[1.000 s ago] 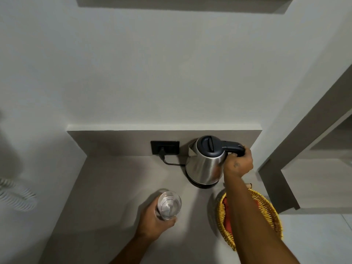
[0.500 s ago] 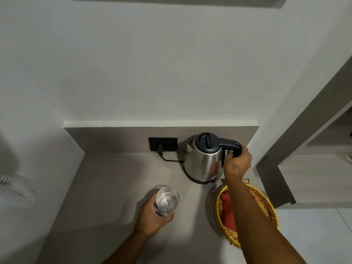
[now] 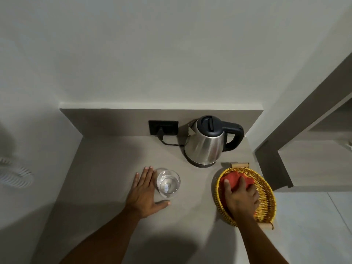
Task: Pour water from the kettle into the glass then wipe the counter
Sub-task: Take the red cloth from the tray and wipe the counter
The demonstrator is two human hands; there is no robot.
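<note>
Head view, looking down: grey counter [image 3: 106, 168] filling the niche, bare across its left and middle, likely the stretch awaiting the wipe. Far right, steel kettle [image 3: 204, 147] seated upright on its base, handle turned right and free of any grip, cord run left to the wall socket [image 3: 163, 127]; parked there, by the look of it, because the pouring was finished. Near right, yellow wicker basket [image 3: 266, 195] at the counter's edge, serving as the home of the red cloth [image 3: 238, 178]. Right hand [image 3: 242, 199] pressed down into that basket, fingers [image 3: 227, 187] curled and closing on the cloth, seemingly to lift it for wiping. Left hand [image 3: 142, 195] laid flat on the counter just left of the glass [image 3: 168, 183], fingers spread and loose, holding nothing, thumb stretched along the near side; whether touching the glass, impossible to tell. Glass upright in the middle near area, apparently holding clear water, well apart from kettle and basket, probably kept out of the coming wipe's way.
</note>
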